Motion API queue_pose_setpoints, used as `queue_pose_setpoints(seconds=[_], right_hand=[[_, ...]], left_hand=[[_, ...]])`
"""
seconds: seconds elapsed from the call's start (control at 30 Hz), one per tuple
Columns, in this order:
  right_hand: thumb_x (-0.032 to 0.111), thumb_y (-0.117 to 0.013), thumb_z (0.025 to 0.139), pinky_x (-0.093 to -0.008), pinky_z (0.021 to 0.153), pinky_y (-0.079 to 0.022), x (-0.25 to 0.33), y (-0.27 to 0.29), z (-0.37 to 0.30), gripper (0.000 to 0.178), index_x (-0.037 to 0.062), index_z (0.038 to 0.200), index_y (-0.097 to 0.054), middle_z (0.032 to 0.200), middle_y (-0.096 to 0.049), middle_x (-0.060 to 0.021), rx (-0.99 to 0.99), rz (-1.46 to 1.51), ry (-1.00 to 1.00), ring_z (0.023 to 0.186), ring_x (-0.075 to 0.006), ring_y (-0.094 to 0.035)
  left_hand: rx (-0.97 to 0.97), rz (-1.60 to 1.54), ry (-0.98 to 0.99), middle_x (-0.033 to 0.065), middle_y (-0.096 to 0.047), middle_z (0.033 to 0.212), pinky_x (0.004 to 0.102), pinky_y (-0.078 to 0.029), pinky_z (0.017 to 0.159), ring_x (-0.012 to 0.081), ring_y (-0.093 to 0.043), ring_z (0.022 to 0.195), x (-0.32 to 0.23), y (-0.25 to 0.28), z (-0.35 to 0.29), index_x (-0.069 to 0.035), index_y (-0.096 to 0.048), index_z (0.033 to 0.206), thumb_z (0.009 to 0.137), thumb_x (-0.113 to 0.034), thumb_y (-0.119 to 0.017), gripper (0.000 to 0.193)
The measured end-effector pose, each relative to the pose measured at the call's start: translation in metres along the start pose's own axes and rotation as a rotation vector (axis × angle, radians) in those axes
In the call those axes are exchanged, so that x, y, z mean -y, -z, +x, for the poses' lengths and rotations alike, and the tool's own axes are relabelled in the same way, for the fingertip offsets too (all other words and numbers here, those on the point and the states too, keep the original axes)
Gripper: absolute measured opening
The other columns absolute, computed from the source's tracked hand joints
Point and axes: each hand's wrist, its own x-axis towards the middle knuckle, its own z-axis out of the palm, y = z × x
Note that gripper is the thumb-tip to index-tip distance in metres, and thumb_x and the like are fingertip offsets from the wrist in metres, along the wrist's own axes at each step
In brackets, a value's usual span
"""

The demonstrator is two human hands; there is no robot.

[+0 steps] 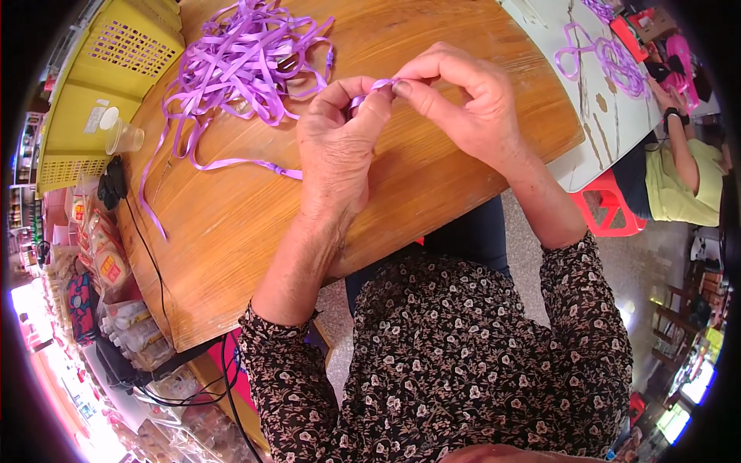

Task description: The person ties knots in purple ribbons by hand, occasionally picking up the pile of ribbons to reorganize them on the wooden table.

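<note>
Above the wooden table, my left hand (340, 131) is closed on a purple ribbon (383, 83), with a loop of it showing over the thumb and forefinger. My right hand (467, 100) pinches the same ribbon between thumb and forefinger, its tips touching the left hand's. Left of the hands lies a tangled heap of purple ribbon (239, 65), with small darker purple pieces at places along it. One strand runs from the heap to behind my left wrist. The left palm's inside is hidden.
The wooden table (231, 285) has a curved right edge. A yellow basket (93, 85) and a clear plastic cup (123, 137) stand at the left, with a black cable nearby. On a white marbled table (575, 85) at right lies more purple ribbon, where another person (683, 162) sits.
</note>
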Motion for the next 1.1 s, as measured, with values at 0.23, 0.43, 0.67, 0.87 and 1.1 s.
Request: queue_pose_setpoints(seconds=[0.23,0.43,0.67,0.87,1.1], right_hand=[[0.005,-0.057,0.084,-0.0240,0.071,-0.045,-0.006,-0.005,-0.002,0.011,-0.0032,0.090,-0.061,0.081,-0.061,-0.0057,-0.021,1.009,-0.598,0.075,-0.0118,-0.057],[0.009,-0.056,0.085,-0.0242,0.071,-0.045,-0.011,-0.006,-0.006,0.015,-0.0033,0.092,-0.060,0.081,-0.061,-0.0058,0.098,1.336,-0.675,0.074,-0.0121,-0.056],[0.001,-0.061,0.081,-0.0243,0.073,-0.045,0.005,-0.007,-0.003,0.015,-0.0018,0.095,-0.060,0.086,-0.059,-0.0048,-0.090,0.361,-0.203,0.080,-0.0128,-0.057],[-0.007,-0.063,0.075,-0.0245,0.071,-0.045,0.005,0.000,-0.002,0.019,-0.0018,0.093,-0.062,0.087,-0.060,-0.0078,-0.104,0.087,0.112,0.080,-0.0145,-0.057],[-0.008,-0.062,0.075,-0.0249,0.070,-0.045,0.004,0.006,-0.003,0.016,-0.0021,0.090,-0.061,0.084,-0.060,-0.0077,-0.027,0.307,-0.002,0.078,-0.0155,-0.057]], left_hand=[[0.192,-0.232,0.015,-0.0004,-0.059,0.077,0.0163,-0.032,0.050,0.0025,-0.043,0.057,-0.003,0.006,0.000,-0.001,-0.060,0.090,0.081,-0.006,-0.065,0.012],[0.270,-0.377,0.008,-0.0002,-0.060,0.076,0.0184,-0.031,0.049,0.0044,-0.042,0.055,-0.004,0.001,-0.002,-0.001,-0.061,0.089,0.080,-0.005,-0.065,0.011],[0.226,-0.331,0.009,-0.0013,-0.058,0.074,0.0186,-0.029,0.047,0.0035,-0.040,0.053,-0.003,0.007,0.001,-0.001,-0.061,0.090,0.080,-0.006,-0.065,0.011],[0.197,-0.266,0.014,-0.0019,-0.059,0.074,0.0178,-0.028,0.046,0.0027,-0.039,0.052,-0.005,0.003,-0.001,-0.002,-0.061,0.090,0.080,-0.006,-0.066,0.012],[0.164,-0.192,0.019,-0.0039,-0.058,0.072,0.0168,-0.026,0.044,0.0013,-0.038,0.051,-0.004,0.003,-0.001,-0.002,-0.063,0.089,0.079,-0.006,-0.067,0.011]])
